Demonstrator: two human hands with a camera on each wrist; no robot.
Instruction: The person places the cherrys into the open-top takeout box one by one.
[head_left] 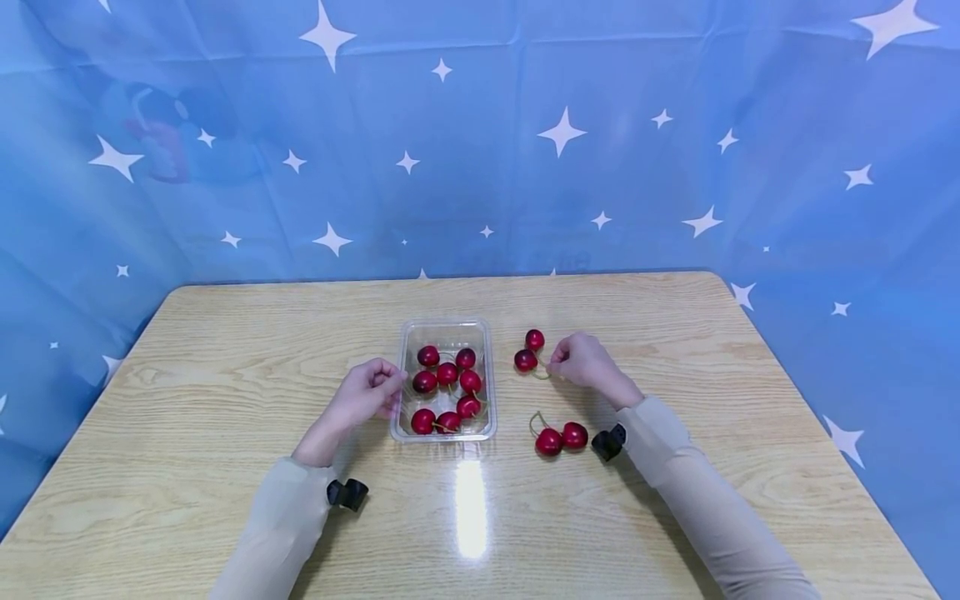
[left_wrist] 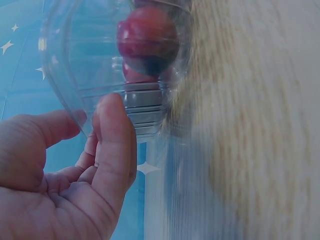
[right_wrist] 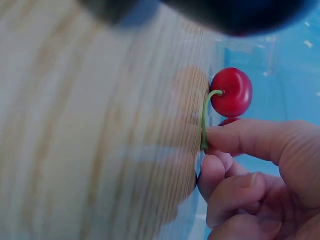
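A clear plastic box (head_left: 491,379) stands upright on the table with several red cherries (head_left: 447,374) inside. At its left side, my left hand (head_left: 367,389) pinches the rim between thumb and fingers; the left wrist view shows the box wall (left_wrist: 142,100) beside the fingertips. Right of the box, a dark red cherry (head_left: 526,360) lies on the table, its green stem (right_wrist: 204,120) curving toward me. My right hand (head_left: 585,360) has thumb and forefinger at the stem's end, pinching it, with the other fingers curled. Another cherry (head_left: 535,339) lies just behind this one.
Two more cherries, one left (head_left: 548,442) and one right (head_left: 575,436), lie side by side nearer me, close to the right wrist's black camera (head_left: 608,442). The wooden table (head_left: 225,375) ends at a blue curtain (head_left: 480,167) with white stars.
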